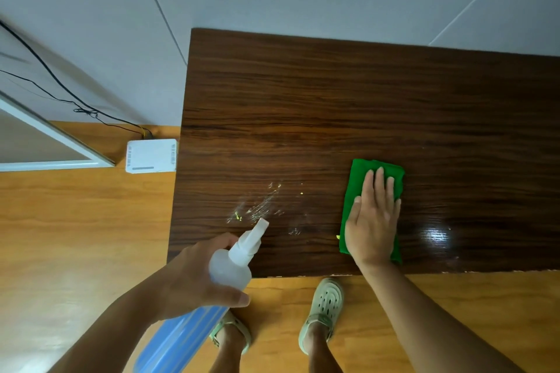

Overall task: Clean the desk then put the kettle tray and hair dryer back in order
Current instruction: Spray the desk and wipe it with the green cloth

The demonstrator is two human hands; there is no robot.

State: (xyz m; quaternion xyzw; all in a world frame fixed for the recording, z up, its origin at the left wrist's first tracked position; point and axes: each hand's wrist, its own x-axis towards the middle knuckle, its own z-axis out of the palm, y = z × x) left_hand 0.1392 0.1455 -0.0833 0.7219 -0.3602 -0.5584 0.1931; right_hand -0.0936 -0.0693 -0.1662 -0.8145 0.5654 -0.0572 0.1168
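Dark wood desk (pixel 333 106) bears white smears and yellow specks (pixel 260 209) near its front left corner. Left hand (pixel 194 275) grips a clear spray bottle (pixel 238 254), nozzle aimed at them. Right hand (pixel 374 218), fingers straight, presses flat on a green cloth (pixel 357 179) just beside

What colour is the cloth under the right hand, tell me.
Green; the cloth shows best in the head view.
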